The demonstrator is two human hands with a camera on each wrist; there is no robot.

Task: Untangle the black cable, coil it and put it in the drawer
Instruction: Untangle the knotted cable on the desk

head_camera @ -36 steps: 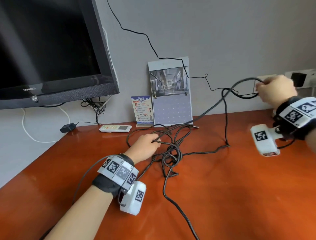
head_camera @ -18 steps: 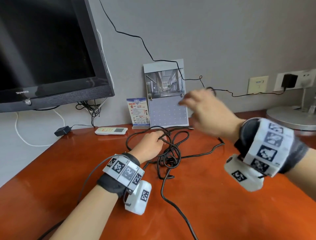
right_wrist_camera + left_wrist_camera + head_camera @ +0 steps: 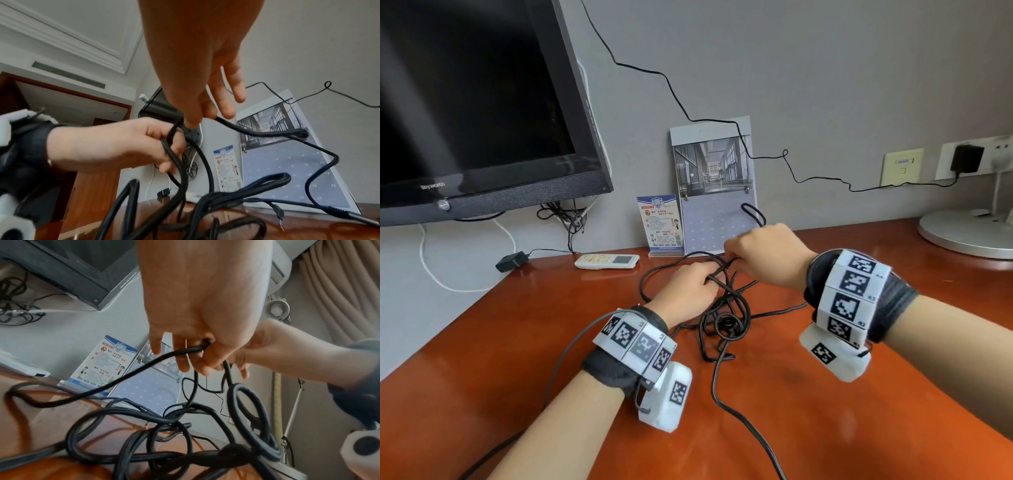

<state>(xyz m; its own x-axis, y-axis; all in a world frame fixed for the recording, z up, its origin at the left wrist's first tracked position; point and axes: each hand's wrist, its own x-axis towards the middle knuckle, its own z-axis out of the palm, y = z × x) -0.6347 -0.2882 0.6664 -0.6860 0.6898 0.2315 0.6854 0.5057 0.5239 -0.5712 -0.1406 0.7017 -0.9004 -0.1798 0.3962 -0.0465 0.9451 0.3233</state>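
Black cable (image 3: 726, 322); reddish-brown table (image 3: 825, 428); grey wall (image 3: 825, 85); white remote (image 3: 606, 261).

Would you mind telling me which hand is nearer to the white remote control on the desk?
Left. The left hand holds the black cable just right of the white remote control; the right hand pinches the cable farther right, beyond the left hand.

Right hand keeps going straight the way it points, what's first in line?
Probably the wall calendar: the right hand, pinching the black cable, points toward it. Depth unclear; the left hand sits lower and beside it.
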